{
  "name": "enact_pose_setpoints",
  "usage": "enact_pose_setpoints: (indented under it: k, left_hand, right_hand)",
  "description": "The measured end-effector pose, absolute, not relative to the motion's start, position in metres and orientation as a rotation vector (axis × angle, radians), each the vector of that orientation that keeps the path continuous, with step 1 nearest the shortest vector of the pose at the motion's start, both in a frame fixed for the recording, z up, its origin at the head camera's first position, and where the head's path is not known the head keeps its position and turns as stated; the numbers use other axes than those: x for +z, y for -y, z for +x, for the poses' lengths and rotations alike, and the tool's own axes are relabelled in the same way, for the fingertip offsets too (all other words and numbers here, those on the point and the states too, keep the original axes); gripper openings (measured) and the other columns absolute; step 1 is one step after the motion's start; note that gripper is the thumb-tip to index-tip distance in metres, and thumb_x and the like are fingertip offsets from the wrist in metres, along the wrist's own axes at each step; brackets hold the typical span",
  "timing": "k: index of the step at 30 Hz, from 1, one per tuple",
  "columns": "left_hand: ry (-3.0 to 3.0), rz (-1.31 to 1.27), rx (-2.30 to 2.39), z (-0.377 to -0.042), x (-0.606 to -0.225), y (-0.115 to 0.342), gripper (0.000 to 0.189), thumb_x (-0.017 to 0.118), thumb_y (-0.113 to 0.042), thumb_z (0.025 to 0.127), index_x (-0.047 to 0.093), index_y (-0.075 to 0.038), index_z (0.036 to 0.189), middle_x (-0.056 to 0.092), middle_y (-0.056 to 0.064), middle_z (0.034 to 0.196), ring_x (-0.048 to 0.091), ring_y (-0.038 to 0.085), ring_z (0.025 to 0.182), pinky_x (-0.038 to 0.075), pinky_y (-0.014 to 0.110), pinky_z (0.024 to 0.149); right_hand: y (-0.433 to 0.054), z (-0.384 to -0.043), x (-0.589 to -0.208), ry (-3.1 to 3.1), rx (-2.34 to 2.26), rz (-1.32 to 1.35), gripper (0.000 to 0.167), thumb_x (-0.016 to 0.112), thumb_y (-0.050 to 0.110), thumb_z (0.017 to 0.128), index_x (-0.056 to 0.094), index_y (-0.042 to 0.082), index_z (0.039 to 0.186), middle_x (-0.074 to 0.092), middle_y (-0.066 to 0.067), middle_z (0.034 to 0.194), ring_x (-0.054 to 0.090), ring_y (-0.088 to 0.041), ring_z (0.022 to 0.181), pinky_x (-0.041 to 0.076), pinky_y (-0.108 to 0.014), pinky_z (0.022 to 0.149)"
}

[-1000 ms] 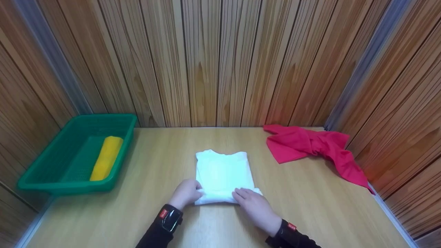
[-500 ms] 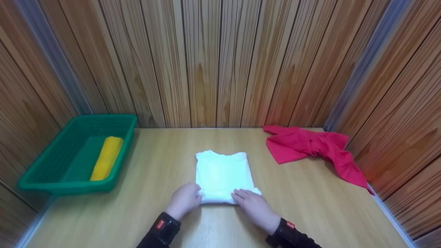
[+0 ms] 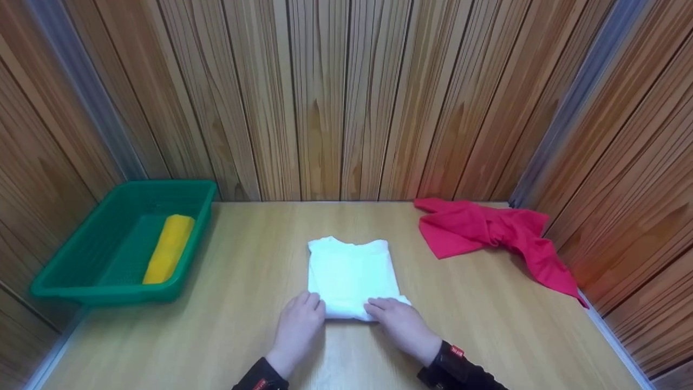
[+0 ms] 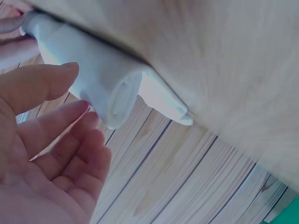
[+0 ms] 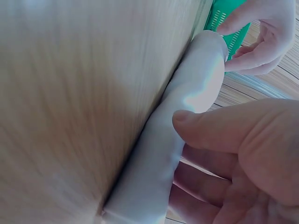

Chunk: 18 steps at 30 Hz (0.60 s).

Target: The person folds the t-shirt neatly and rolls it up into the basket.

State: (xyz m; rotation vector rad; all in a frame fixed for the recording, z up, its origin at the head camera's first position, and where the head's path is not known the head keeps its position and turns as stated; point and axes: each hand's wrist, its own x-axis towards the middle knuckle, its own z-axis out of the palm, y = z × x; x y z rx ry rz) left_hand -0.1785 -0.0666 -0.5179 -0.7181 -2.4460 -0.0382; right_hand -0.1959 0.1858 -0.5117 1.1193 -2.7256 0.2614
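Note:
A white shirt [image 3: 352, 271], folded into a panel with its neckline at the far side, lies mid-table. Its near edge is rolled into a thick band, and the coiled layers show at the roll's end [image 4: 124, 100] in the left wrist view. My left hand [image 3: 300, 325] is at the roll's left end, thumb and fingers apart, fingers loosely bent, fingertips right at the cloth. Toward the right end, my right hand [image 3: 400, 327] rests on the roll. In the right wrist view its thumb [image 5: 210, 128] overlaps the white roll, and its fingertips lie against the cloth.
A green basket [image 3: 108, 293] stands at the left with a yellow rolled cloth [image 3: 169, 249] inside. Crumpled red cloth [image 3: 487, 225] lies at the back right, near the side wall. Wood-panelled walls [image 3: 346, 108] enclose the table [image 3: 243, 244] at the back and sides.
My left hand has let go of the roll's left edge, shifted slightly right and turned its back upward over the end. My right hand and the shirt have stayed nearly in place.

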Motion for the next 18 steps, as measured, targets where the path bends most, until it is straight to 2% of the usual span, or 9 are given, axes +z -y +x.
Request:
enact_pose_setpoints:
  k: [7,14,18]
  left_hand:
    - [2.552,-0.697,-0.015,-0.184,-0.520,0.063,0.018,0.075,0.007,0.071,0.066,-0.003,0.082,0.050,0.004,0.077,0.044,0.016,0.071,0.044,0.028,0.063]
    - [2.706,-0.650,-0.048,-0.192,-0.521,0.060,0.016,0.072,0.006,0.075,0.062,-0.003,0.083,0.048,0.004,0.074,0.046,0.018,0.068,0.042,0.029,0.059]
    - [2.770,-0.628,-0.016,-0.196,-0.522,0.059,0.014,0.072,0.002,0.079,0.061,-0.004,0.084,0.047,0.004,0.072,0.047,0.018,0.066,0.042,0.029,0.058]
  right_hand:
    - [-0.185,-0.200,-0.511,2.796,0.348,1.066,0.033,0.058,0.000,0.095,0.065,0.005,0.127,0.064,-0.016,0.124,0.061,-0.033,0.113,0.049,-0.047,0.094]
    - [-0.182,-0.205,-0.515,2.825,0.515,0.984,0.030,0.054,0.011,0.100,0.064,0.006,0.128,0.065,-0.016,0.123,0.061,-0.035,0.114,0.047,-0.051,0.095]
    - [-0.182,-0.208,-0.516,2.798,0.405,1.009,0.030,0.057,0.005,0.096,0.066,0.007,0.125,0.067,-0.014,0.121,0.063,-0.033,0.110,0.048,-0.050,0.093]
